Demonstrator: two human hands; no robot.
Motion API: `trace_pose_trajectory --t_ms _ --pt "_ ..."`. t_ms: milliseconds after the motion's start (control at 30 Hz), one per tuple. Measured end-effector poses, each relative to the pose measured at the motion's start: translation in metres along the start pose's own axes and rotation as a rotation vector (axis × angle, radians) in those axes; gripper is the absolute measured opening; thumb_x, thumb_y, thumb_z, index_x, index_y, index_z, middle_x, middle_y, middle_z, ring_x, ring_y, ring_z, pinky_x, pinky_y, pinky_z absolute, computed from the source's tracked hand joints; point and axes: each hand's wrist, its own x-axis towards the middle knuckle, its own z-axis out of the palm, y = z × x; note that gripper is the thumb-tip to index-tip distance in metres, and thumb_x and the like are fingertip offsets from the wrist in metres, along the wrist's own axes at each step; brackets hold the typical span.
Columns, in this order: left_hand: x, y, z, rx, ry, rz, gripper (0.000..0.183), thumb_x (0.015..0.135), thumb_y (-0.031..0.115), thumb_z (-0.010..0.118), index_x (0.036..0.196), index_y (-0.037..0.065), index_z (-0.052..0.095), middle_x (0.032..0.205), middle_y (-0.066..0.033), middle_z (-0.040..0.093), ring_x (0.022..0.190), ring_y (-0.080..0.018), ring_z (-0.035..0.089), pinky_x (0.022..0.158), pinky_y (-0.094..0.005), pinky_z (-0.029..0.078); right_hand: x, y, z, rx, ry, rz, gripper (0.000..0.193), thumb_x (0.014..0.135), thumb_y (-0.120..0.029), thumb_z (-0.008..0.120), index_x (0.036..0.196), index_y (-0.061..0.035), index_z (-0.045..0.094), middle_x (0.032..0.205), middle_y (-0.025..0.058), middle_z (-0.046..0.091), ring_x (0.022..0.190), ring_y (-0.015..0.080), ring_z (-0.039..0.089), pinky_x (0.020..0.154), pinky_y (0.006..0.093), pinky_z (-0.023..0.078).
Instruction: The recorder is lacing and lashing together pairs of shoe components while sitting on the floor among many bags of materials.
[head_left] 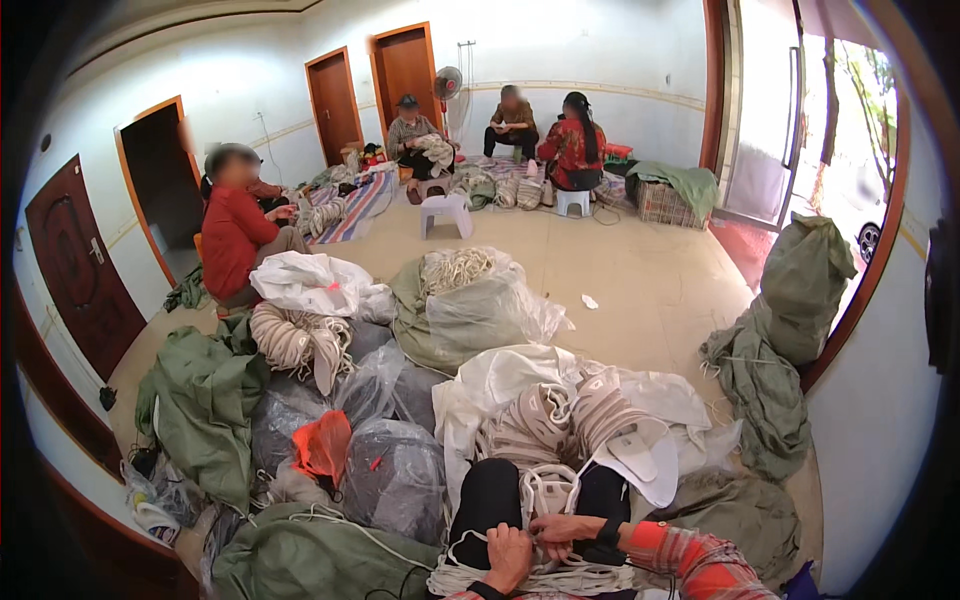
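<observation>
Between my black-clad knees rests a beige and white shoe upper [550, 494] with white laces. My left hand [508, 558] is closed at its near end, where a white shoelace [464, 541] loops up to the fingers. Close beside it my right hand [560, 532] is closed too, its fingertips pinched on lace at the upper; the exact grip is small and partly hidden. A bundle of white laces [585, 578] lies across my lap under the hands. Just beyond my knees, stacked beige uppers [525, 425] lie on a white sack [490, 385], with white flat pieces [635, 460] beside them.
Green sacks [310, 560] and clear bags with grey contents [395, 480] crowd my left. An orange bag [322, 445] lies among them. More uppers [290, 340] are piled beyond. Full green sacks [805, 290] stand by the doorway at right. Several people sit working farther off, near a white stool [446, 212].
</observation>
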Motion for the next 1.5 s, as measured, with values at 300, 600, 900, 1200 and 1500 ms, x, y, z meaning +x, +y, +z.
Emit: trace_pose_trajectory --t_ms 300,600,900,1200,1500 --pt "0.000 0.008 -0.024 0.094 -0.098 0.035 0.012 0.068 0.018 0.056 0.067 0.009 0.062 0.069 -0.0074 0.057 0.077 -0.0216 0.048 0.068 -0.0370 0.032 0.020 0.003 -0.006 -0.295 0.006 -0.054 0.014 0.078 -0.012 0.045 0.087 -0.0034 0.052 0.053 0.0034 0.056 0.039 0.0151 0.053 0.032 0.0271 0.038" --pt "0.005 0.005 0.001 0.011 -0.089 -0.033 0.011 0.068 0.020 0.057 0.068 0.011 0.063 0.068 -0.0061 0.059 0.077 -0.0219 0.049 0.068 -0.0374 0.031 0.044 0.026 -0.012 -0.403 0.072 -0.063 0.015 0.074 -0.007 0.045 0.086 -0.0007 0.052 0.049 0.0073 0.055 0.038 0.0177 0.053 0.031 0.0299 0.038" --pt "-0.002 0.014 0.011 -0.108 -0.356 -0.166 0.014 0.071 0.020 0.057 0.071 0.008 0.065 0.070 -0.0105 0.065 0.070 -0.0283 0.064 0.057 -0.0401 0.045 0.053 0.036 -0.009 -0.484 0.089 -0.047 0.005 0.074 -0.004 0.048 0.072 0.0008 0.050 0.047 0.0100 0.054 0.037 0.0215 0.054 0.029 0.0338 0.039" --pt "0.008 0.011 -0.006 -0.431 -0.385 -0.420 0.026 0.075 0.030 0.058 0.070 0.005 0.064 0.070 -0.0164 0.061 0.068 -0.0347 0.059 0.059 -0.0455 0.045 0.056 0.055 -0.010 -0.310 0.142 -0.148 0.004 0.078 -0.008 0.050 0.077 -0.0037 0.051 0.053 0.0042 0.057 0.041 0.0168 0.055 0.034 0.0319 0.043" --pt "0.007 0.015 -0.010 -0.516 -0.093 -0.400 0.030 0.076 0.024 0.058 0.058 0.000 0.059 0.054 -0.0215 0.053 0.048 -0.0383 0.051 0.045 -0.0483 0.037 0.109 0.112 -0.038 -0.085 -0.127 -0.154 0.018 0.085 -0.014 0.048 0.099 -0.0017 0.052 0.071 0.0107 0.067 0.058 0.0188 0.066 0.043 0.0267 0.051"
